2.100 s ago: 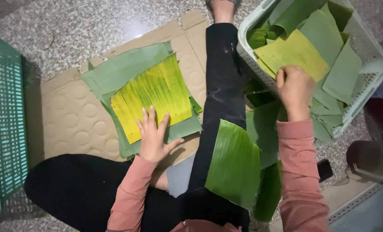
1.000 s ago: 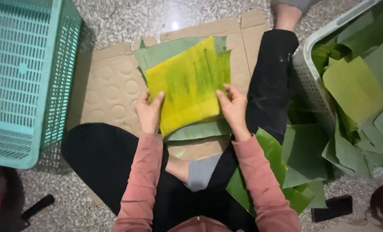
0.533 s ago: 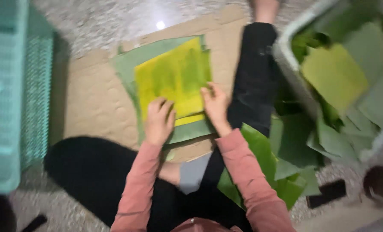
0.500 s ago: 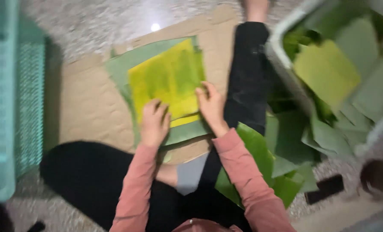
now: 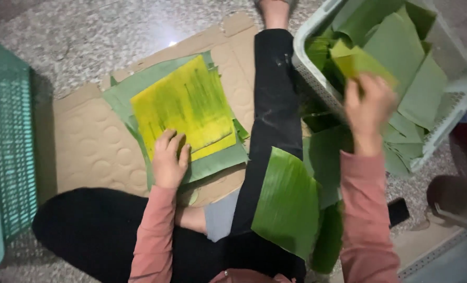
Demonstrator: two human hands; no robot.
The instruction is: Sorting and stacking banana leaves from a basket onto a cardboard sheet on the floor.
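A stack of cut banana-leaf squares (image 5: 191,105), yellow-green on top, lies on flattened cardboard (image 5: 87,141) on the floor. My left hand (image 5: 169,160) rests flat on the stack's near edge, fingers apart. My right hand (image 5: 368,107) is raised over a pale plastic basket (image 5: 453,84) at the right and pinches a yellowish leaf piece (image 5: 360,63) from the pile of leaf pieces inside. A glossy green leaf (image 5: 288,202) lies over my leg.
A teal plastic crate (image 5: 6,157) stands at the left. More green leaves (image 5: 327,157) lie between my leg and the basket. A dark flat object (image 5: 398,211) lies on the floor at the right. The floor is speckled stone.
My right hand left the stack and went right to the basket, taking hold of a yellowish leaf piece. My left hand stayed on the stack. The view shifted right.
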